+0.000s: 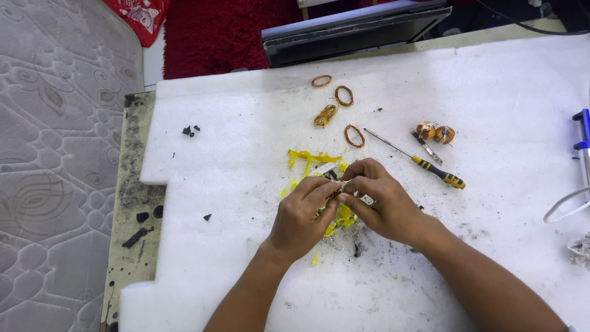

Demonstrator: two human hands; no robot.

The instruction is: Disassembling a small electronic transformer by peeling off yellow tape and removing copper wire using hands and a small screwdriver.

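Note:
My left hand (pixel 303 215) and my right hand (pixel 381 200) meet at the middle of a white foam sheet (pixel 246 154). Together they pinch a small part wrapped in yellow tape (pixel 343 184), mostly hidden by the fingers. Strips of peeled yellow tape (pixel 310 158) lie just beyond the hands, and more tape (pixel 344 216) shows under them. Black crumbs and dust are scattered below the hands.
Several copper wire loops (pixel 344 95) lie at the back. A screwdriver with a yellow and black handle (pixel 430 169) lies right of my hands, near two copper-wound ring coils (pixel 435 132). A dark flat device (pixel 356 31) stands beyond the foam. A blue-handled tool (pixel 582 144) sits at the right edge.

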